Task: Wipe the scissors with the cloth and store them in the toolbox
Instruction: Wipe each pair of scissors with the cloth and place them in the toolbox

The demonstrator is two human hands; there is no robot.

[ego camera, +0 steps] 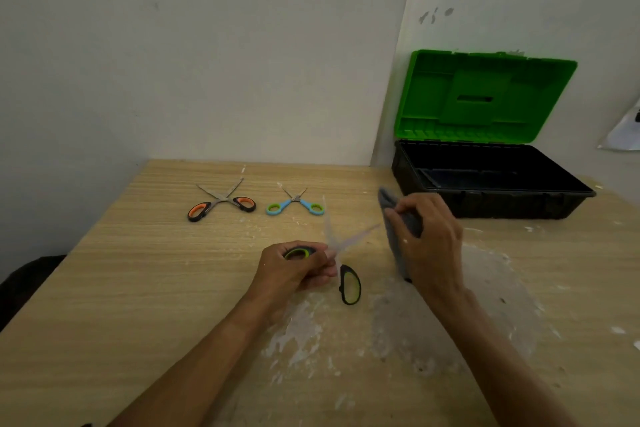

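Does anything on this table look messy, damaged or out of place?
Yes. Whitish, flaky smears cover the near right part of the wooden table, like dried residue or worn finish. The orange scissors and blue scissors at the back lie splayed open, blades exposed.

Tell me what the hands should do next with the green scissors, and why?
Probably bring the grey cloth in the right hand onto the open blades of the black-and-green-handled scissors and wipe along them. The left hand grips one handle, the blades are spread, and the cloth is close beside them, seemingly not touching yet.
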